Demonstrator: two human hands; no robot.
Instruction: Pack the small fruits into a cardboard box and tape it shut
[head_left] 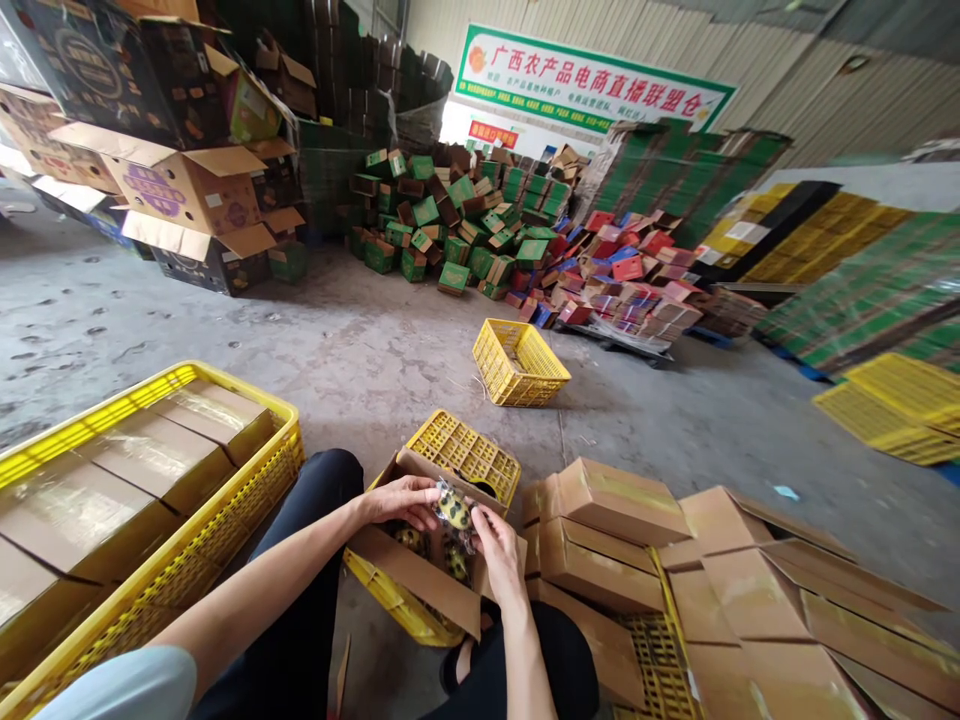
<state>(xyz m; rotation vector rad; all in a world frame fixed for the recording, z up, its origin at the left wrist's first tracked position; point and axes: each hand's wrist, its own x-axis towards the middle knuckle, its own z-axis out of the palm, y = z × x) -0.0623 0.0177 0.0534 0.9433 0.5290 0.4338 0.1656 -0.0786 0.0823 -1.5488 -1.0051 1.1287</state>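
Both my hands are closed on a small clear-wrapped packet (pixel 453 507) with a yellow and black pattern. My left hand (pixel 401 500) pinches its left edge, and my right hand (pixel 499 548) grips its right side. Directly below is an open cardboard box (pixel 421 580) with its flaps spread. Similar yellow-and-black wrapped pieces (pixel 457 558) lie inside it, partly hidden by my hands. The box rests on a yellow plastic crate (pixel 469 450) between my knees. What exactly the packet contains is too small to tell.
At left, a yellow crate (pixel 296 440) holds several taped cartons (pixel 142 455). Stacked cardboard boxes (pixel 622 500) stand close on my right. Ahead on the concrete floor sits another yellow crate (pixel 521 380). Farther back are heaped green boxes (pixel 454 275) and red boxes (pixel 628 268).
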